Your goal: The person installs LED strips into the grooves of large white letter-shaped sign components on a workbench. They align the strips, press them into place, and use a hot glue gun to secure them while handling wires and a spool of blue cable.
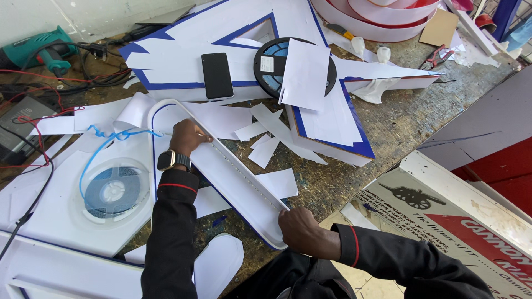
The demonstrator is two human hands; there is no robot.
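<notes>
My left hand [187, 137] pinches the far end of a thin strip [244, 176] running along the inner wall of a white letter shell [221, 166] on the workbench [399, 122], while my right hand [302, 231] presses the strip's near end down at the shell's lower corner; the hands are well apart, one at each end. A watch [168, 160] sits on my left wrist. Left of that hand lies a reel [113, 191] with a blue strip [105, 138] trailing from it. Beyond it rest a phone [216, 75] and a black reel [271, 63], among paper scraps [266, 144].
</notes>
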